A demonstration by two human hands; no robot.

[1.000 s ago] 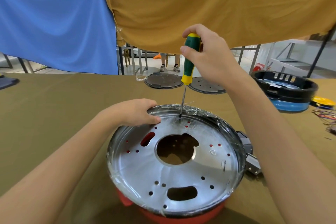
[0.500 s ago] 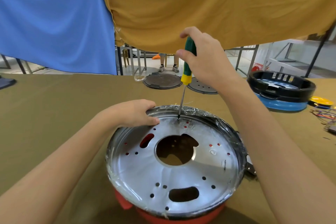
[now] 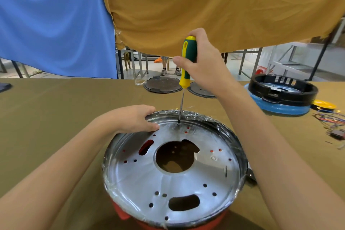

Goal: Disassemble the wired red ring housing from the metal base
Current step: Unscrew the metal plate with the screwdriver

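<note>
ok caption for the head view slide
Right hand drives a screwdriver into the metal base while the left hand steadies its rim.

left hand (image 3: 134, 119): bare, no sleeve | right hand (image 3: 207, 67): bare, no sleeve

metal base (image 3: 186, 179) sitting on ring housing (image 3: 205, 225), near table (image 3: 46, 117) edge | screwdriver (image 3: 186, 61) standing on base's far rim | two discs (image 3: 162, 85) lying behind | stacked rings (image 3: 281, 93) sitting far right | wires (image 3: 330, 119) lying right of those
</note>
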